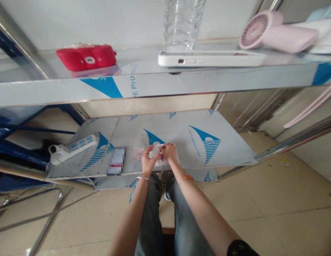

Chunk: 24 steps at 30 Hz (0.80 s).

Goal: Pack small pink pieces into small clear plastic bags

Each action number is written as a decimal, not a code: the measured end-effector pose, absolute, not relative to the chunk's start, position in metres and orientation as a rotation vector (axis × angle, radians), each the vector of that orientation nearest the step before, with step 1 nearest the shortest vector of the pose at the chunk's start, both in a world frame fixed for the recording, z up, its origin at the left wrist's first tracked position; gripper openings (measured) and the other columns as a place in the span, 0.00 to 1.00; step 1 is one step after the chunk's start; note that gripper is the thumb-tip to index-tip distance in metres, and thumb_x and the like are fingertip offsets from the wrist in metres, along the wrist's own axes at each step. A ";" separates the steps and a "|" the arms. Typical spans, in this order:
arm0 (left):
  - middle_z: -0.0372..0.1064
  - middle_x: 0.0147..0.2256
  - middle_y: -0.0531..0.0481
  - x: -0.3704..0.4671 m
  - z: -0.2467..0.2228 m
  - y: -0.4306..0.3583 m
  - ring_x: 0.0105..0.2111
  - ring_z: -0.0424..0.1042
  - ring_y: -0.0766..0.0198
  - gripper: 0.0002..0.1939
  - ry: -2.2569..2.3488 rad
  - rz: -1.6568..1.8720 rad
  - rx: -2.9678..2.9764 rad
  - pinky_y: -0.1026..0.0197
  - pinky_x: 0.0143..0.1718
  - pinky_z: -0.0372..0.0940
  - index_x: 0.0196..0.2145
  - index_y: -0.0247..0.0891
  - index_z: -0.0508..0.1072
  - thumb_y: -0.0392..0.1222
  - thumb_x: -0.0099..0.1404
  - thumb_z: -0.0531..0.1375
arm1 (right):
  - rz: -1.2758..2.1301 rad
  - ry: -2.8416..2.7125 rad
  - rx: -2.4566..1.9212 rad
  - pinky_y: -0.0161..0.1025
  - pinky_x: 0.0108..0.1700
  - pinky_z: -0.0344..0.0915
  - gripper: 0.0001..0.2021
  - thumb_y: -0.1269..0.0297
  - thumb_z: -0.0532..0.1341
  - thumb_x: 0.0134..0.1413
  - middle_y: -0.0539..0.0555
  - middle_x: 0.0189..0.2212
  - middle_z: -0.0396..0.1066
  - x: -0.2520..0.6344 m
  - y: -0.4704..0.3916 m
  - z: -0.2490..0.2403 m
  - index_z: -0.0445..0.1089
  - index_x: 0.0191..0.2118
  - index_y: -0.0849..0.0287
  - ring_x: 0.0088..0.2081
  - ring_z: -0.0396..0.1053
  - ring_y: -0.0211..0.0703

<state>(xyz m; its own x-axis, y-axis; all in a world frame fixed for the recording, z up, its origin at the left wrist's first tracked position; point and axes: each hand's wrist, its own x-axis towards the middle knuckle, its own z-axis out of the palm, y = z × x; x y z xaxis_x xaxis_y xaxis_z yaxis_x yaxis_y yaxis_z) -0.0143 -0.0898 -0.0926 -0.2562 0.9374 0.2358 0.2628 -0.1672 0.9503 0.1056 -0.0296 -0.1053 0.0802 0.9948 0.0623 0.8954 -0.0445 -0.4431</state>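
Observation:
My left hand (148, 160) pinches the crumpled edge of a clear plastic bag (155, 150) above the lower shelf. Small dark red pieces show inside the bag, too small to name. Close beside it, my right hand (169, 152) has its fingers closed at the bag's mouth near those pieces; what the fingertips grip is hidden. Some of the plastic spreads out under the right hand. Left of my hands lies a second clear bag (137, 152) with thin pink and red sticks in it.
A phone (116, 161) and a white power strip (81, 143) with a cable lie left on the lower shelf (181, 133). Across the upper shelf (144, 83) stand a red case (87, 58), a clear bottle (181, 25), a white-cased phone (208, 59) and a pink fan (277, 33).

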 end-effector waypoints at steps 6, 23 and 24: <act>0.74 0.44 0.41 -0.019 -0.103 -0.086 0.44 0.73 0.55 0.26 1.444 1.420 1.325 0.55 0.47 0.65 0.45 0.36 0.73 0.48 0.49 0.69 | 0.295 -1.640 -1.857 0.39 0.43 0.58 0.08 0.67 0.60 0.54 0.58 0.33 0.75 0.106 -0.031 -0.108 0.78 0.32 0.59 0.38 0.68 0.46; 0.74 0.45 0.43 -0.020 -0.097 -0.089 0.47 0.72 0.55 0.24 1.495 1.392 1.467 0.55 0.48 0.64 0.46 0.38 0.74 0.48 0.51 0.67 | 0.238 -1.590 -1.329 0.39 0.45 0.62 0.10 0.59 0.62 0.56 0.55 0.31 0.71 0.110 -0.064 -0.084 0.75 0.30 0.58 0.37 0.67 0.43; 0.75 0.45 0.43 -0.021 -0.095 -0.089 0.46 0.72 0.55 0.24 1.500 1.405 1.461 0.55 0.48 0.64 0.45 0.37 0.74 0.49 0.51 0.67 | 0.233 -1.574 -1.387 0.40 0.46 0.61 0.10 0.59 0.61 0.57 0.55 0.31 0.71 0.115 -0.062 -0.085 0.75 0.30 0.59 0.38 0.67 0.44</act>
<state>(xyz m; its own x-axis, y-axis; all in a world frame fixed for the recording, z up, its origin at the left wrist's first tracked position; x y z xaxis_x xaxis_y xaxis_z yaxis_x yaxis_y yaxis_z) -0.0206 -0.0894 -0.0948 -0.2051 0.9490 0.2394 0.3014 -0.1715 0.9380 0.1148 -0.0622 -0.0850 0.1399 0.8365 0.5298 0.6469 0.3279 -0.6885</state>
